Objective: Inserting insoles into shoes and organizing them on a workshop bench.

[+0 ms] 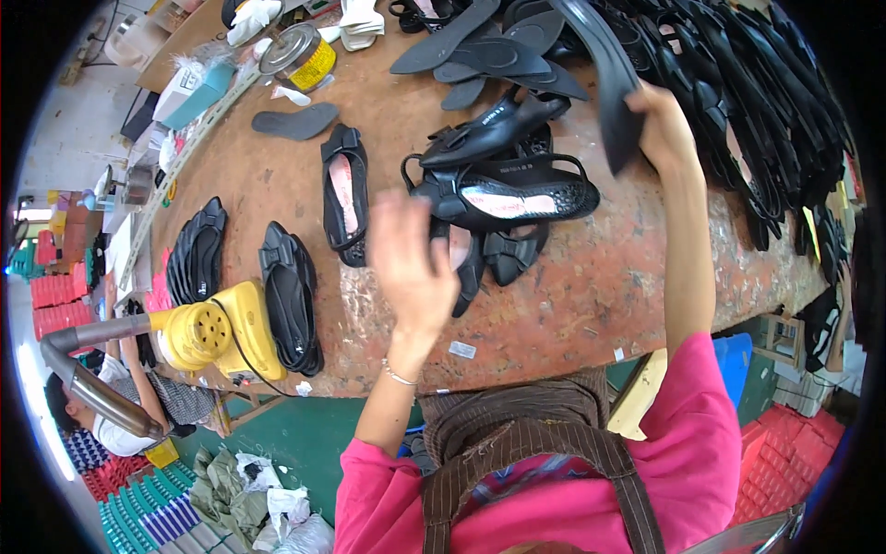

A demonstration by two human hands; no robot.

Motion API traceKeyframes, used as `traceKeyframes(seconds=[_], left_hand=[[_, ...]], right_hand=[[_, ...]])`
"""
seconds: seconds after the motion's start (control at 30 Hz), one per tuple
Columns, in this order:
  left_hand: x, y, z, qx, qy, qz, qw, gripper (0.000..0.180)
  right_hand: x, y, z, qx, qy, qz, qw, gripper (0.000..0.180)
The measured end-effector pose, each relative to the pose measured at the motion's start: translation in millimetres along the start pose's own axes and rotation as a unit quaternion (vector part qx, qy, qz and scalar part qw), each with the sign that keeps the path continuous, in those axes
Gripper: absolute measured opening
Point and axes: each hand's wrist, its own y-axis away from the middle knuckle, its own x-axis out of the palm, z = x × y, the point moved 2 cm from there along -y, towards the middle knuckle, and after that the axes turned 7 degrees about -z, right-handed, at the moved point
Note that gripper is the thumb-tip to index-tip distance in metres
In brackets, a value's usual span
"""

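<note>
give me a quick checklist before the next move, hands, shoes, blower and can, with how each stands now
1. Right hand has hold of the black sole: ok, gripped by its edge near the lower end.
2. Left hand clear of the shoes: cannot tell, it is blurred right beside them.
3. Shoes in the middle pile lying separately: not ok, they overlap crosswise.
4. Yellow blower pointing away from the shoes: ok, its pipe bends out past the table's left side.
5. Blower switched off: cannot tell, nothing visible settles it.
6. Metal can sealed: cannot tell from this angle.
</note>
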Motion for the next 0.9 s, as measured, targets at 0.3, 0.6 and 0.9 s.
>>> traceKeyframes(seconds=[0.3, 0.6, 0.9], left_hand=[[31.1, -30.5, -48.1, 0.199, 0.067, 0.160, 0.965, 0.020], [-34.3, 34.9, -65.5, 0.271, 0.025, 0.248, 0.930, 0.010], [-61.4, 78.1, -24.5, 0.075, 0.072, 0.075, 0.992, 0.026]], right_hand=[[-114.4, 223.6, -102.5, -0.043, 0.533, -0.301, 0.789, 0.052], [-50.0, 186.2, -105.4, -0.161, 0.713, -0.156, 0.664, 0.055], [-51.4, 223.2, -63.8, -0.228, 0.521, -0.105, 0.816, 0.049]])
